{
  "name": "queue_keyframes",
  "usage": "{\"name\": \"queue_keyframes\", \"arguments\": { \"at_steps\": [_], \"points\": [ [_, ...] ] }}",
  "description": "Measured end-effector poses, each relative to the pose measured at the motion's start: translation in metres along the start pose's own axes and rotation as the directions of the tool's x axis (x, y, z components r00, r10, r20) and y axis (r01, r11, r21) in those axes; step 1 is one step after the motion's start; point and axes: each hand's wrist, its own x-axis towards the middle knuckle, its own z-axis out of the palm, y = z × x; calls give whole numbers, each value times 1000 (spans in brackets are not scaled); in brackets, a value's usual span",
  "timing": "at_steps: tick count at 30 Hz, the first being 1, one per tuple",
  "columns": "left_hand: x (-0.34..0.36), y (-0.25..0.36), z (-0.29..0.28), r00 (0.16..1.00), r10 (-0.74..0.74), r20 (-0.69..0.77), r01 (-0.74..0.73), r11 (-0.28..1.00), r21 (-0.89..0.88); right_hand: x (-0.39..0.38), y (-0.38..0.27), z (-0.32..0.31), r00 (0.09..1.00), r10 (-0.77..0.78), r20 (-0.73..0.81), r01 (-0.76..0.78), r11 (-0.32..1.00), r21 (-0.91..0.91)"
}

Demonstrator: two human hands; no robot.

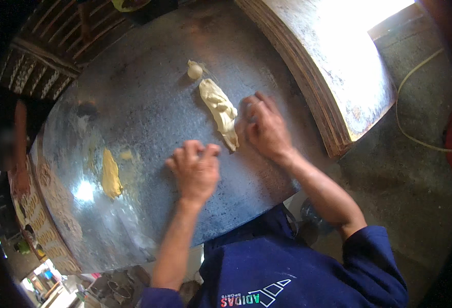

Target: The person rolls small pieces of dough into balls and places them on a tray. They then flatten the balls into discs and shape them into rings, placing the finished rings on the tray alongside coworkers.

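Observation:
A long, lumpy strip of pale dough [217,108] lies on the worn metal worktop [149,92], with a small dough ball [194,71] at its upper end. My left hand [192,172] is left of and below the strip’s lower end, fingers bent and apart, holding nothing. Just right of the strip is my right hand [267,128], fingers curled and smeared by motion; whether it holds anything is unclear. A smear of yellow, soft material [111,174] lies on the worktop at left.
A stack of large boards with a pale top [333,61] borders the right. Wooden slatted racks [46,69] stand upper left. At the far left, another person's arm [20,149] reaches over a board of shaped dough pieces [49,236]. A hose or cable [405,128] runs along the concrete floor.

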Motion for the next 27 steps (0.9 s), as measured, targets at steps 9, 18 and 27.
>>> {"name": "queue_keyframes", "arguments": {
  "at_steps": [9,18,27],
  "points": [
    [11,-18,5,996,-66,-59,64,997,-39,27,17,5,993,-73,-89,70,997,-39],
    [-29,-26,-8,950,-285,-129,253,942,-220,-2,13,-7,973,-116,-198,107,993,-54],
    [142,140,-46,897,-160,-412,-217,651,-727,-8,42,-134,775,-88,-626,209,970,122]
  ]
}}
